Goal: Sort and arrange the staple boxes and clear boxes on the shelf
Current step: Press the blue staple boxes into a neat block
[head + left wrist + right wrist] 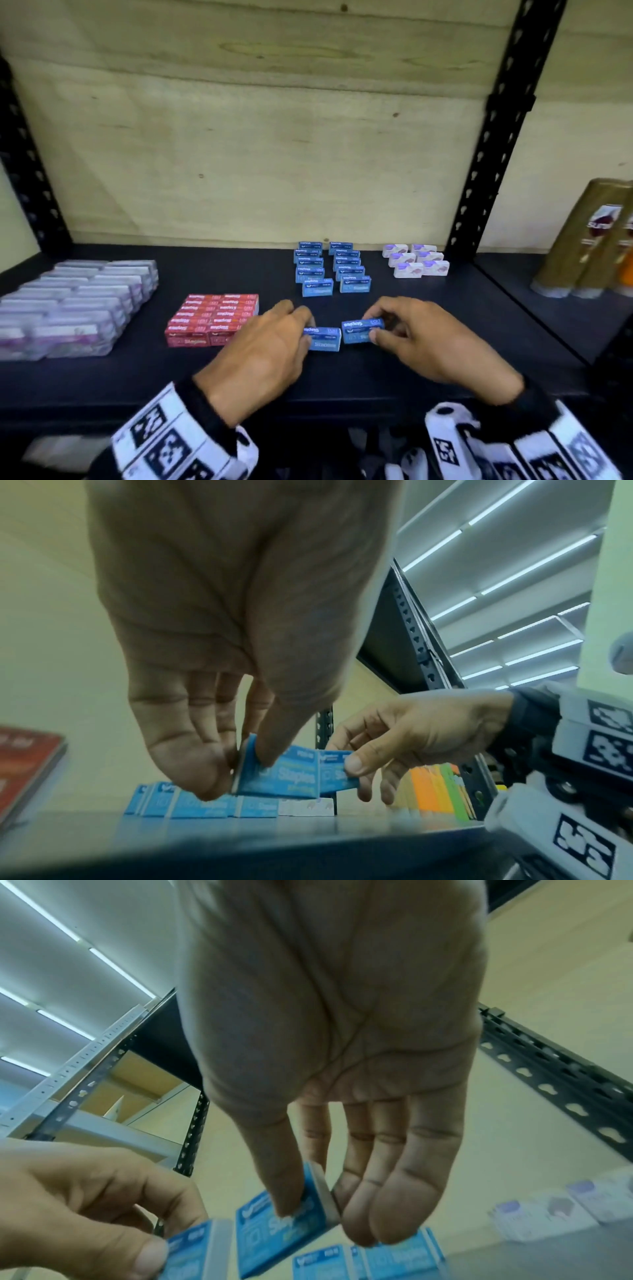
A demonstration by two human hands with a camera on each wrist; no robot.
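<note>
Each hand, left hand (274,337) and right hand (416,334), pinches one blue staple box (323,338), (362,330), looks lifted; next, line them up behind the blue rows (331,268).

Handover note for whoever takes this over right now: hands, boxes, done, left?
Left hand pinches one blue staple box; right hand pinches a second blue box. Both boxes are near the front of the shelf, side by side.
Done: two rows of blue boxes at the back, a red staple box block to their left, clear boxes grouped far left, small white boxes in two rows at the right.
Left: probably add the two held boxes to the front of the blue rows, one per row.
</note>
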